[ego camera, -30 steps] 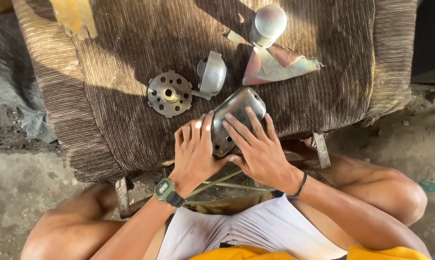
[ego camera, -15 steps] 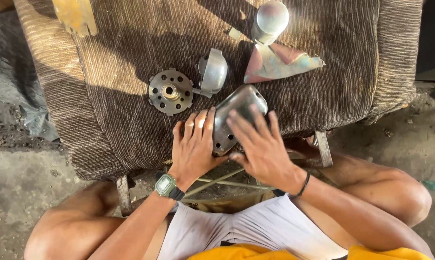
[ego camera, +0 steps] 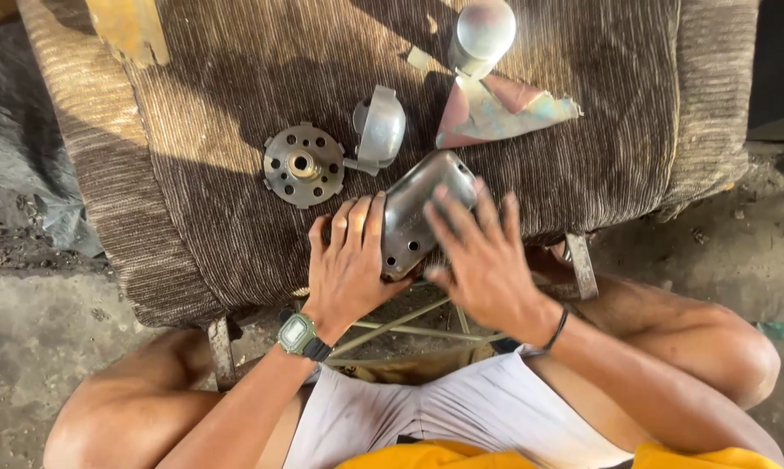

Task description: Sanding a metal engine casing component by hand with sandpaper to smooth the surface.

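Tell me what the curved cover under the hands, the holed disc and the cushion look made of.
Curved cover: apparently cast or pressed metal, dull grey, with a soft sheen and drilled holes; the left hand and right hand rest on it.
Holed disc: metal too, grey and tarnished, brassy at the hub.
Cushion: woven fabric, brown, ribbed like corduroy, worn at the edges.

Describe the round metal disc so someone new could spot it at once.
On the brown striped cushion, look just beyond the left hand. The disc lies flat there, beside a small domed cap. Only it is flat and round, with a ring of holes around a central hub.
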